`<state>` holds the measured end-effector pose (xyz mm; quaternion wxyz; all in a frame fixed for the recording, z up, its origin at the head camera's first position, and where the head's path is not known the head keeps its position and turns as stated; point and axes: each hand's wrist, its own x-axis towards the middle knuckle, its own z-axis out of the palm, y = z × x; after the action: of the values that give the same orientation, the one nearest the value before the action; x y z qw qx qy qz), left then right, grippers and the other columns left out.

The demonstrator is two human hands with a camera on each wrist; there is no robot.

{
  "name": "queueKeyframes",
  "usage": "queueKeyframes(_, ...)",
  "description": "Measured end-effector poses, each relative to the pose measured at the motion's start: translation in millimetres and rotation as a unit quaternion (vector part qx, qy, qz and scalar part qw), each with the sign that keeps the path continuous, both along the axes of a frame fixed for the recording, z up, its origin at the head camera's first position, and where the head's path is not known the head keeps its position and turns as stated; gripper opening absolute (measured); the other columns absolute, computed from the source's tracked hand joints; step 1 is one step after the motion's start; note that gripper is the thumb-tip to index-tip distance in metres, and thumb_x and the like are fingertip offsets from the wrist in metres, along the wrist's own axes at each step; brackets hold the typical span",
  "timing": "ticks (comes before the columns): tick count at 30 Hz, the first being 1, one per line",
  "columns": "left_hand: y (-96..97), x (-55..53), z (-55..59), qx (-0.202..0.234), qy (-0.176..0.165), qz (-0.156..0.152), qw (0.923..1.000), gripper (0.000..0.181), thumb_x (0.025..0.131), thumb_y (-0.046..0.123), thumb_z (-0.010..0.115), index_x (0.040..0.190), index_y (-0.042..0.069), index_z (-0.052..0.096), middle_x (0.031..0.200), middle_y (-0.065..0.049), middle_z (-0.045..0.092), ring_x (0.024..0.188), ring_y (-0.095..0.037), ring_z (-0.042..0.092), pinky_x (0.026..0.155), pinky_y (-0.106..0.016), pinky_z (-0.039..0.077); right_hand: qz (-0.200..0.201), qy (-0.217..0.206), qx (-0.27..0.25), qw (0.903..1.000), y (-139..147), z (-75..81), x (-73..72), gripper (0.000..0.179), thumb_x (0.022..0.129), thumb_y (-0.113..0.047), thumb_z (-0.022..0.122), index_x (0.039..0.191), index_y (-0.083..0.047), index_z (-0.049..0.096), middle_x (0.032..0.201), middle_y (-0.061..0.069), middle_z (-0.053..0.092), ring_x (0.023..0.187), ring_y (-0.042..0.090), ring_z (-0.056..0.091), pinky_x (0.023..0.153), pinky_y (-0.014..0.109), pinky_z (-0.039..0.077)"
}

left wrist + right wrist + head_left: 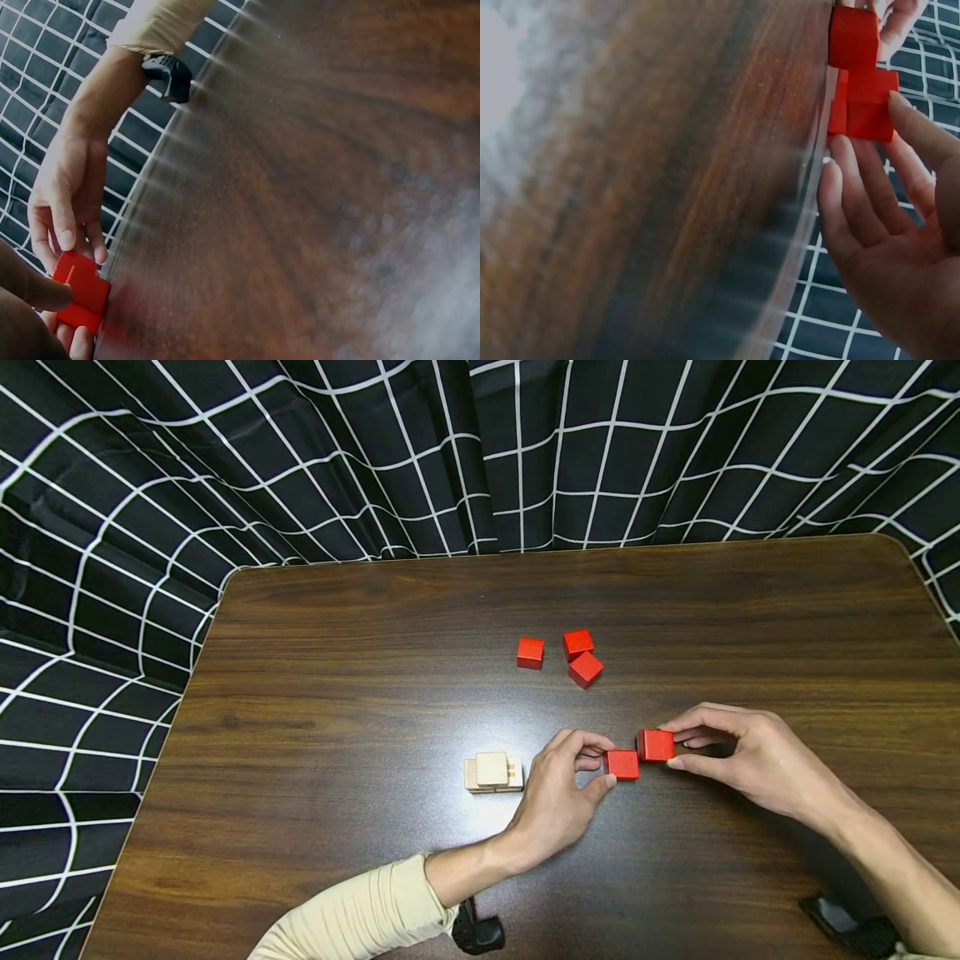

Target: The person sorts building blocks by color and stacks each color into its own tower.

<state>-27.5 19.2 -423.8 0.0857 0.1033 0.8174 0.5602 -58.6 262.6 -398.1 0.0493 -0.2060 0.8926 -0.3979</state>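
Between its thumb and fingers, my left hand [557, 797] pinches a red cube [622, 765] low over the table. My right hand [765, 764] pinches another red cube [656, 746] by its sides, just right of the first and slightly farther back. The two cubes are almost edge to edge; whether they touch, I cannot tell. In the right wrist view, a further red face [838, 112] shows beside the right-hand cube [873, 105]. To the left of my left hand stands a small pale wooden block [492, 769] on top of a pale wooden base [515, 782].
Farther back on the brown wooden table [337, 652] lie a single red cube [530, 653] and two more, one behind [577, 643] and one in front [586, 669], against each other. A black curtain with a white grid [420, 460] hangs behind the table.
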Motion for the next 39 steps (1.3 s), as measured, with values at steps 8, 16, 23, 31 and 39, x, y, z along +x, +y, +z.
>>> queueKeyframes(8,-0.3,-0.2,-0.5,0.004,0.002,-0.004,1.0000,0.034,0.084,0.002,0.077,0.114,0.011,0.065,0.113,0.000,0.061,0.097,-0.005,0.064,0.087,-0.012,0.051,0.004,0.020,0.030,0.9993,1.2,-2.5,0.8,0.039,0.073,-0.013,0.089,0.104,-0.029,0.073,0.096,-0.016,0.069,0.083,0.005,0.065,0.073,0.011,0.051)
queueKeyframes(16,-0.1,-0.4,-2.8,0.008,0.019,-0.006,0.9998,0.034,0.084,0.000,0.077,0.114,0.010,0.065,0.113,0.000,0.061,0.097,-0.007,0.065,0.087,-0.012,0.052,0.021,0.013,0.030,0.9992,1.4,-3.3,1.1,0.038,0.072,-0.013,0.089,0.102,-0.030,0.073,0.093,-0.017,0.068,0.080,0.005,0.064,0.069,0.013,0.051)
queueKeyframes(23,-0.1,-1.9,0.4,0.017,0.006,-0.009,0.9998,0.034,0.085,0.000,0.076,0.115,0.009,0.063,0.114,-0.001,0.060,0.098,-0.007,0.065,0.087,-0.012,0.051,0.029,0.000,0.037,0.9989,1.1,-1.6,-0.1,0.035,0.074,-0.017,0.089,0.101,-0.033,0.073,0.088,-0.019,0.068,0.077,0.005,0.063,0.066,0.015,0.051)
queueKeyframes(31,0.0,-2.0,0.0,0.018,0.005,-0.008,0.9998,0.034,0.085,0.000,0.076,0.115,0.009,0.064,0.114,-0.001,0.060,0.098,-0.007,0.065,0.087,-0.013,0.052,0.029,0.006,0.055,0.9980,0.4,-1.7,-0.3,0.037,0.073,-0.019,0.090,0.100,-0.035,0.072,0.088,-0.017,0.068,0.078,0.004,0.061,0.067,0.015,0.049)
queueKeyframes(39,0.0,-0.1,-1.9,0.014,0.004,-0.008,0.9999,0.034,0.084,-0.001,0.076,0.115,0.010,0.064,0.113,0.000,0.061,0.097,-0.007,0.065,0.087,-0.012,0.051,0.024,-0.007,0.056,0.9981,-0.3,-5.0,2.1,0.036,0.073,-0.019,0.089,0.100,-0.035,0.072,0.089,-0.019,0.068,0.079,0.004,0.061,0.067,0.015,0.050)
